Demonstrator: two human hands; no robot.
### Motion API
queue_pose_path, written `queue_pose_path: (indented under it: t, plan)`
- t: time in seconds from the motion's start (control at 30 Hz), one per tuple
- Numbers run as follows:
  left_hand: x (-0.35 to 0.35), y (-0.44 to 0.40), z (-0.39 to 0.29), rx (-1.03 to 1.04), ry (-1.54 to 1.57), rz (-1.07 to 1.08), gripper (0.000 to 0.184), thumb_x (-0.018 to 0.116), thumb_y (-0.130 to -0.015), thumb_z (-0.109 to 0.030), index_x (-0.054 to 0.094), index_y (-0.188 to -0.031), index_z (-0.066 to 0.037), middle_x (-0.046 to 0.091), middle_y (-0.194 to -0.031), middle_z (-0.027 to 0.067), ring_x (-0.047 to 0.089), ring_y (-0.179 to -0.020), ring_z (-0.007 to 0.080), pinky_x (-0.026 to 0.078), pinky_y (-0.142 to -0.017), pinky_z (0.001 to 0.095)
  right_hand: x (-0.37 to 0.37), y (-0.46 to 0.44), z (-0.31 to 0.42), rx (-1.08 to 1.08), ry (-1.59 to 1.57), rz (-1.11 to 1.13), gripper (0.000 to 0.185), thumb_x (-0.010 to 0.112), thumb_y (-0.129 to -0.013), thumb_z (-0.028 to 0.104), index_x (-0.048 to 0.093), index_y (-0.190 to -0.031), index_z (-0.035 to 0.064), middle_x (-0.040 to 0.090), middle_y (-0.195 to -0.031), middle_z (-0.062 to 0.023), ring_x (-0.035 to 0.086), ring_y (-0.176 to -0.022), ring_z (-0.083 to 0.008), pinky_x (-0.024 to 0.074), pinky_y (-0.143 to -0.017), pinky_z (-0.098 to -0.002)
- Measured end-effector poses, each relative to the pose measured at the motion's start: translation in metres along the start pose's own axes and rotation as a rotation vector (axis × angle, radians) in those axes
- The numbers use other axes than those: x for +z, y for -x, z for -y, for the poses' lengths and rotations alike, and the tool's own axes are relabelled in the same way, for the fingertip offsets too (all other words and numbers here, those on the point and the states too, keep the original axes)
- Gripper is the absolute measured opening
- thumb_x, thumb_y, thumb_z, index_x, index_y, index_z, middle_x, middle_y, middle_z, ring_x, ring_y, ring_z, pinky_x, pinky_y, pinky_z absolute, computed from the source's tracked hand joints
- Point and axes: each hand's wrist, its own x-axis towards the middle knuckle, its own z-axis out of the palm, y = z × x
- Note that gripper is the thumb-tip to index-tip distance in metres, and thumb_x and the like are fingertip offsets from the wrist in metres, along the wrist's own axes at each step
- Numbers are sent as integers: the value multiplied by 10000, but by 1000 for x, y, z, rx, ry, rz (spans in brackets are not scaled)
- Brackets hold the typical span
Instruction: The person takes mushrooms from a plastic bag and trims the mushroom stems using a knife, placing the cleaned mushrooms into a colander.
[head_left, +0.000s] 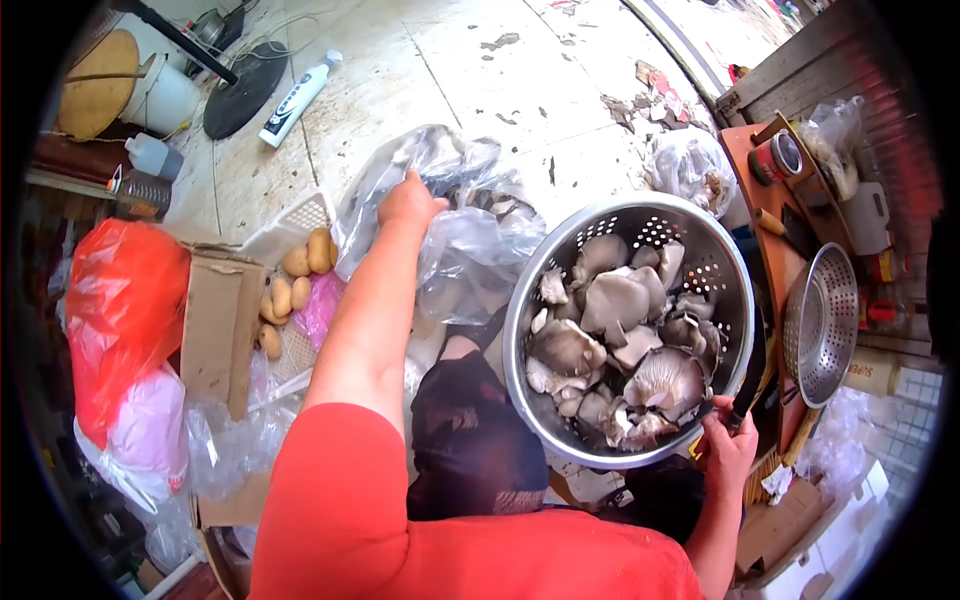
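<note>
A large metal colander (517,385) filled with grey oyster mushrooms (610,300) sits over my lap. At its lower right rim is my right hand (728,440), fingers closed round a black-handled knife (750,385). To the left of the colander, a clear plastic bag (465,240) with more mushrooms in it lies on the floor. My left hand (408,203) has its fingers closed on the upper edge of this bag.
Potatoes (297,262) fill part of a white basket (285,225) at left, near a red bag (120,300). A white bottle (298,100) lies on the tiles. At right are an orange shelf (745,160) and a second colander (822,325).
</note>
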Motion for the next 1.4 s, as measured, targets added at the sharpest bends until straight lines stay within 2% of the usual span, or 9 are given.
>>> queue_pose_path:
  t: [0.03,0.13,0.33,0.4,0.6,0.8,1.2,1.3,1.4]
  plan:
    - [4,-8,3,19,-20,-23,522,684,-801,-377,551,-1215,-89,673,-1084,136,649,-1015,301,515,-851,412,2,-2,2,13,0,5,245,637,-852,60,571,-1084,15,562,-748,-3,487,-478,-63,379,-414,-193]
    - [12,-31,7,0,8,-15,370,604,-849,-379,633,-1087,-96,674,-1064,153,647,-1012,307,512,-851,414,8,-6,6,40,-5,4,247,634,-849,38,570,-1087,22,564,-750,1,482,-478,-56,375,-413,-188]
    - [19,-42,16,144,473,-184,309,525,-859,-297,662,-914,-26,688,-948,180,654,-855,338,495,-779,398,20,-11,18,34,-19,29,251,627,-848,21,571,-1092,29,563,-754,2,477,-481,-49,362,-415,-182]
    - [7,-38,17,71,1143,-113,305,547,-848,-268,639,-883,21,667,-828,133,641,-757,271,497,-747,382,21,-12,16,9,-31,41,250,626,-846,22,574,-1090,29,561,-753,1,481,-483,-51,364,-417,-183]
    - [-49,13,22,-84,1867,76,211,570,-842,-218,614,-832,-12,580,-727,70,583,-640,194,480,-582,325,22,-5,18,0,-4,32,239,619,-844,35,587,-1081,26,556,-750,2,497,-495,-59,366,-419,-184]
    - [-90,63,41,-64,1874,-32,219,555,-855,-222,606,-757,-32,582,-665,53,595,-602,189,497,-567,326,15,7,11,-27,4,-18,234,615,-864,89,585,-1085,16,551,-712,1,471,-448,-60,334,-367,-188]
    - [-139,75,31,553,1927,17,165,619,-874,-191,641,-919,-34,634,-794,45,630,-730,159,526,-672,311,12,19,0,-99,-47,-72,218,632,-862,134,620,-1069,68,508,-586,8,423,-413,-50,249,-355,-190]
    - [-178,114,44,452,1610,-241,371,470,-867,-289,652,-892,34,653,-846,118,640,-749,227,525,-686,349,11,27,6,-65,-50,-75,214,633,-862,130,623,-1069,77,500,-588,10,397,-411,-43,234,-356,-189]
    - [-194,132,97,431,1779,42,316,490,-844,-193,631,-922,79,664,-869,174,668,-757,308,566,-665,379,9,24,2,-89,-50,-61,224,630,-864,125,622,-1082,74,497,-585,10,398,-405,-47,234,-350,-192]
